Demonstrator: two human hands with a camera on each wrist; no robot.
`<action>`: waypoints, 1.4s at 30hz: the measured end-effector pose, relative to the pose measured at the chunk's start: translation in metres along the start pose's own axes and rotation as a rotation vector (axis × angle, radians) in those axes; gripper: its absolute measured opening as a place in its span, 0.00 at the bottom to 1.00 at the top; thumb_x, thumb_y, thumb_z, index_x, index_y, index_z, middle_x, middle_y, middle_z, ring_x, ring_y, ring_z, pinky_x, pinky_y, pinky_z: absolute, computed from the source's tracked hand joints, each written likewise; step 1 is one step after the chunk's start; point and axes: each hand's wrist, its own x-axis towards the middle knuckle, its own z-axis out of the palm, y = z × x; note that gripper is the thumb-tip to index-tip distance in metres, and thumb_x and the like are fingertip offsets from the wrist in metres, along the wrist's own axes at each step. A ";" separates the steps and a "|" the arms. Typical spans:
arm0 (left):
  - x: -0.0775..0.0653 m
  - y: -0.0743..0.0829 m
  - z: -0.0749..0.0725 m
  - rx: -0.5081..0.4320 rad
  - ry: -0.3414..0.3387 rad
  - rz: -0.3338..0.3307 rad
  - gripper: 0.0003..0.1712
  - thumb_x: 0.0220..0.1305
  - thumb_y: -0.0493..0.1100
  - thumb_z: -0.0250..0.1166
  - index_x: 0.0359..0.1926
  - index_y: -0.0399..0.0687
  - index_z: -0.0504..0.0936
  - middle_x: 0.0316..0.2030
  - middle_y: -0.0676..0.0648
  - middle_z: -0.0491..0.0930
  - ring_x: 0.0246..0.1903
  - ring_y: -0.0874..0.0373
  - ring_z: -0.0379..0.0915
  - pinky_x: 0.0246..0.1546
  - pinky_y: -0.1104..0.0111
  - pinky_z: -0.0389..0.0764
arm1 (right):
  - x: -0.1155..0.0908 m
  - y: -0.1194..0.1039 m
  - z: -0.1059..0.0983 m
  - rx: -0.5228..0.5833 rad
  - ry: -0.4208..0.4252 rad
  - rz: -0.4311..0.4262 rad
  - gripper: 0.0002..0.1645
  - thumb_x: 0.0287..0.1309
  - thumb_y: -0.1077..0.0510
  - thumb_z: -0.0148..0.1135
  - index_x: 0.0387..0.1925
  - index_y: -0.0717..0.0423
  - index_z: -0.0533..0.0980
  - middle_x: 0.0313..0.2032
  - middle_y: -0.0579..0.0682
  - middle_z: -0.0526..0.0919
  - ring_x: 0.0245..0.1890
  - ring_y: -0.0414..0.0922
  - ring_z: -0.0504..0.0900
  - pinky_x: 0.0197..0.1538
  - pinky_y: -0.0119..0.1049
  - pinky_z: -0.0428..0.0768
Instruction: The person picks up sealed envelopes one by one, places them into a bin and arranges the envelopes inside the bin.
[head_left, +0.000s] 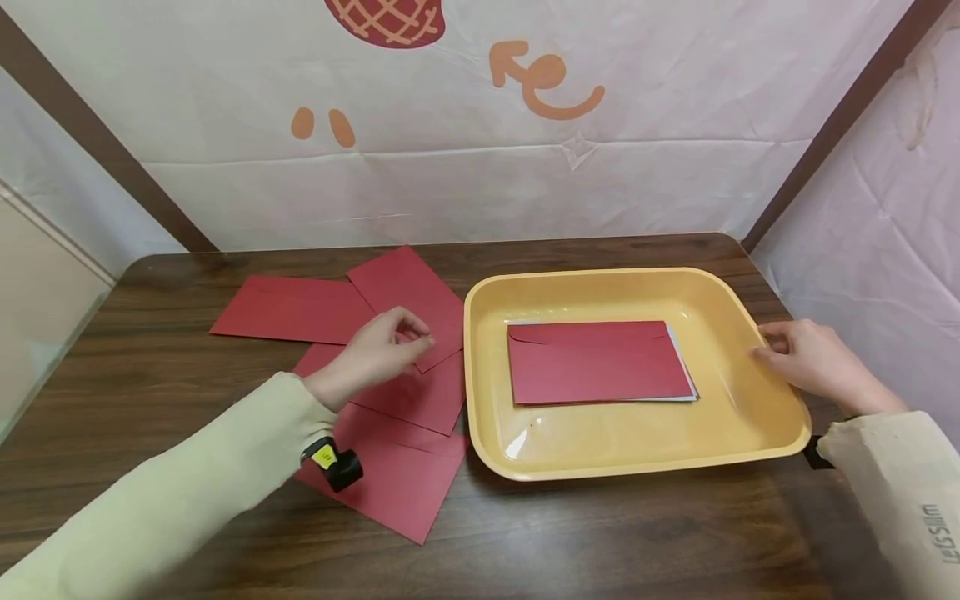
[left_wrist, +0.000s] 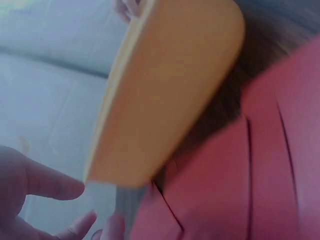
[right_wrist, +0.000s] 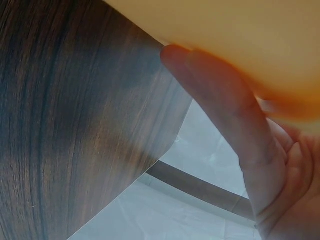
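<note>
My left hand (head_left: 378,352) hovers over several red envelopes (head_left: 405,492) that lie overlapping on the left of the table. Its fingers are loosely bent and hold nothing. To its right stands a yellow plastic tray (head_left: 600,474), whose outer wall (left_wrist: 165,90) shows in the left wrist view. My right hand (head_left: 817,367) pinches the tray's right rim, thumb over the edge and fingers (right_wrist: 220,95) against the outside. Inside the tray lies a red envelope (head_left: 600,362) on top of a small stack, with pale blue edges showing beneath it.
The tray and envelopes rest on a dark wood-grain table (head_left: 600,542) with rounded back corners. Behind it hangs a white printed cloth (head_left: 465,192), with brown posts at both sides. Another cloth (head_left: 870,242) hangs along the right.
</note>
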 end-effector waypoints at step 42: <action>0.043 -0.077 -0.014 0.636 -0.134 0.311 0.46 0.64 0.62 0.57 0.74 0.47 0.52 0.74 0.36 0.43 0.74 0.39 0.35 0.71 0.45 0.42 | 0.000 -0.002 0.000 -0.014 0.019 -0.018 0.26 0.57 0.59 0.60 0.50 0.78 0.73 0.32 0.66 0.85 0.28 0.47 0.85 0.29 0.31 0.75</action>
